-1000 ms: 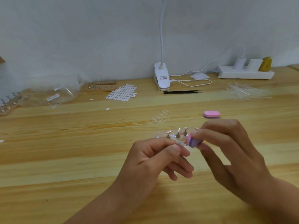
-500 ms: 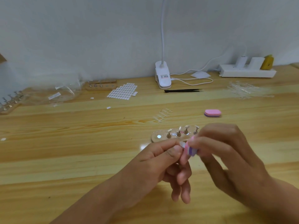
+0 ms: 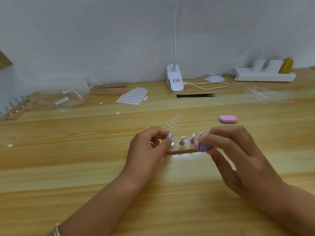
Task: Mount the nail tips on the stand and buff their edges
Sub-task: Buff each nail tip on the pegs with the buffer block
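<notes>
- The left hand (image 3: 150, 149) pinches a clear nail tip (image 3: 169, 135) between thumb and forefinger, at the nine o'clock end of the wooden stand (image 3: 185, 149).
- The right hand (image 3: 238, 154) has its fingers (image 3: 221, 138) curled round a pink-and-purple buffer (image 3: 202, 147) at the stand's three o'clock end (touching it or not, I cannot tell).
- The stand lies on the bench (image 3: 85, 167); a second buffer (image 3: 227, 119) rests at its two o'clock.

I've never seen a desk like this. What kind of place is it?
Probably a nail-art workbench: a wooden stand with metal pegs, clear plastic nail tips, and a pink-and-purple oval buffer block on the wooden table.
</notes>
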The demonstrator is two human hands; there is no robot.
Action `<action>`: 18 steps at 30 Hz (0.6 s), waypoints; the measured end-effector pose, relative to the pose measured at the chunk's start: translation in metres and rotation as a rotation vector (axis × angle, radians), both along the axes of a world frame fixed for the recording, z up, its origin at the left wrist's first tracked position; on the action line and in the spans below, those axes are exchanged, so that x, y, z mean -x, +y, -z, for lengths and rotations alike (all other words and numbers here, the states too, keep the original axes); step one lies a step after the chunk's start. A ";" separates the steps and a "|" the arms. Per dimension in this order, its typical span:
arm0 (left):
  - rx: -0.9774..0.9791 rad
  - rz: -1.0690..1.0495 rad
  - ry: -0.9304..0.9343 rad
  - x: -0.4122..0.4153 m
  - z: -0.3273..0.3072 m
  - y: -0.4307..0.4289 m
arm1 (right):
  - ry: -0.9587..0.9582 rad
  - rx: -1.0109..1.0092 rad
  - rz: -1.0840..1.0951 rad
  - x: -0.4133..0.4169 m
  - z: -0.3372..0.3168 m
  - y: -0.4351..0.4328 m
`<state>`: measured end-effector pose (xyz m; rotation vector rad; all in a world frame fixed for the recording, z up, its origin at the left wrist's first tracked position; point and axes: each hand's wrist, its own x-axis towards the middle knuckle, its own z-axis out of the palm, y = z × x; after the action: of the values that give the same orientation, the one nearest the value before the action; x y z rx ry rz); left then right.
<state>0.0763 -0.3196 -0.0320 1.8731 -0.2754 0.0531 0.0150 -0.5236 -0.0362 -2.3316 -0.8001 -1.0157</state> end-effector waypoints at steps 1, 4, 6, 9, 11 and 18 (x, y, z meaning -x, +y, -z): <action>-0.019 0.008 0.009 -0.001 0.001 -0.002 | 0.000 0.014 -0.007 0.002 0.000 0.001; -0.141 -0.036 -0.013 -0.004 0.006 -0.004 | -0.018 0.067 -0.015 0.005 0.000 0.003; -0.368 -0.125 -0.095 -0.005 0.006 -0.004 | -0.021 0.077 -0.007 0.006 -0.001 0.002; -0.562 -0.140 -0.191 -0.004 0.005 -0.007 | -0.012 0.068 0.037 0.004 -0.001 -0.001; -0.611 -0.108 -0.221 -0.005 0.004 -0.009 | -0.010 0.070 0.063 0.003 0.000 -0.001; -0.615 0.012 -0.191 -0.004 -0.004 0.004 | 0.039 0.044 0.209 -0.003 -0.002 -0.007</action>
<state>0.0807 -0.3157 -0.0279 2.4812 -0.4733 0.1533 0.0179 -0.5311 -0.0339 -2.5055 -0.5779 -1.0430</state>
